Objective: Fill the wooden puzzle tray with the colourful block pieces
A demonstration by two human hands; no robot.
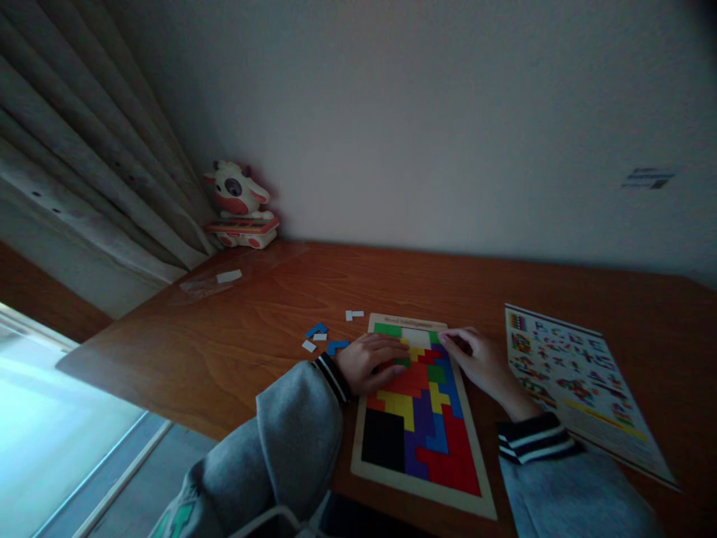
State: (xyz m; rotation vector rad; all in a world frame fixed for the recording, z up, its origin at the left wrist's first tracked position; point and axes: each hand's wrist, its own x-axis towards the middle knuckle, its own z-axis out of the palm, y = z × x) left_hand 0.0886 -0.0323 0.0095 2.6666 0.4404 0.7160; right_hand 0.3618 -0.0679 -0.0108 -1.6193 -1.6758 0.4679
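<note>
Head cam: flat rectangular puzzle board w/ pale wooden frame [424, 489] lies on the reddish-brown wooden desk [280, 291], btwn the person's two hands, long side running away from the body. Inside it, flat multi-coloured blocks [459, 441] (red, blue, purple, yellow, green, orange) fill most of the space; black square area [383, 439] at the near L corner, white patch [416, 338] nr the far end. L hand [373, 362] is palm-down across the board's L edge, over the blocks; fingers loosely extended, thumb apart, not clenched on anything. R hand [476, 359] comes in over the far R edge, thumb & fingertips drawn close together by a small green block [435, 338]; can't tell if it's pinching that pc or just touching. Both arms in grey sleeves [299, 433] w/ black-and-white striped cuffs [541, 437]. Just L of the board: loose blue angled pcs [337, 347] & small white pcs [308, 346]; white L-shaped pc [352, 314] nr the far L corner. Further L, clear crinkled plastic [196, 287] w/ a white strip [229, 276]. Back L, by the wall: white-and-red cow toy [238, 205]. R of R hand: printed sheet w/ colourful figures [576, 381], lying at a slant.
</note>
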